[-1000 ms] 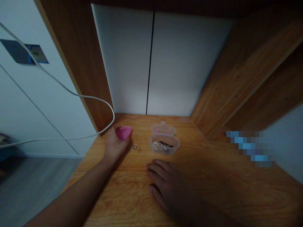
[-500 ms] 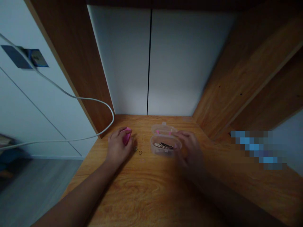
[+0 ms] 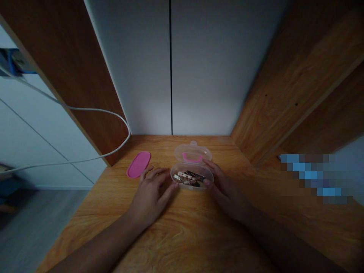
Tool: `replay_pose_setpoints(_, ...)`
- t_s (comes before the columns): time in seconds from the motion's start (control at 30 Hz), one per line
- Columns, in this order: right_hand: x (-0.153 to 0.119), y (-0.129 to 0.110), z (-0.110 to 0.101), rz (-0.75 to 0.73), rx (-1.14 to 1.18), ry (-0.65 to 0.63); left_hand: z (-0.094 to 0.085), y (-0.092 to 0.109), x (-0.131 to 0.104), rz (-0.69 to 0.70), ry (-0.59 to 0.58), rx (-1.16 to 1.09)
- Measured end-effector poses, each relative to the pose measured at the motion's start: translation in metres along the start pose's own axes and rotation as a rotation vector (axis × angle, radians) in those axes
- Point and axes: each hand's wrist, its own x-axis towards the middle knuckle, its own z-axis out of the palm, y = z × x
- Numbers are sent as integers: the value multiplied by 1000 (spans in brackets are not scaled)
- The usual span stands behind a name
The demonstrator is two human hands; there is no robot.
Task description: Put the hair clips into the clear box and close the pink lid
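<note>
Left hand [image 3: 149, 199] and right hand [image 3: 229, 195] hold opposite ends of the clear box [image 3: 191, 187] of clips [image 3: 184, 176] on the tabletop [image 3: 170, 235]; light, even pressure should keep it steady.

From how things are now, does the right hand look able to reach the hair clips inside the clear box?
Probably yes: the right hand is at the box, its lid is open, and nothing covers the hair clips.

Center: hair clips [image 3: 189, 177] lie in the open box [image 3: 192, 185], its lid [image 3: 182, 151] behind; an oval tray [image 3: 138, 164] lies left on the tabletop [image 3: 170, 242].
</note>
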Motion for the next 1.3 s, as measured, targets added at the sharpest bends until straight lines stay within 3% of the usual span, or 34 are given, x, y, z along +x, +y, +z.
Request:
replay_pose_setpoints(0.1,-4,-2,-2,-19,68,-15,-3,0,1,-17,-16,-48)
replay_pose_setpoints(0.3,-10,-7,-4,-182,-63,-30,-9,-4,-2,-51,-121,-33)
replay_pose_setpoints(0.47,-7,-9,-8,-312,-63,42,-13,-9,-4,67,-226,114)
replay_pose_setpoints(0.63,-7,-11,-12,-417,-95,-15,-17,-14,0,235,-286,191)
replay_pose_setpoints(0.87,-15,-17,-12,-556,-119,-32,-23,-9,4,259,-349,129)
replay_pose_setpoints(1.3,-16,-21,-10,-649,-219,-28,-32,1,9,350,-375,30)
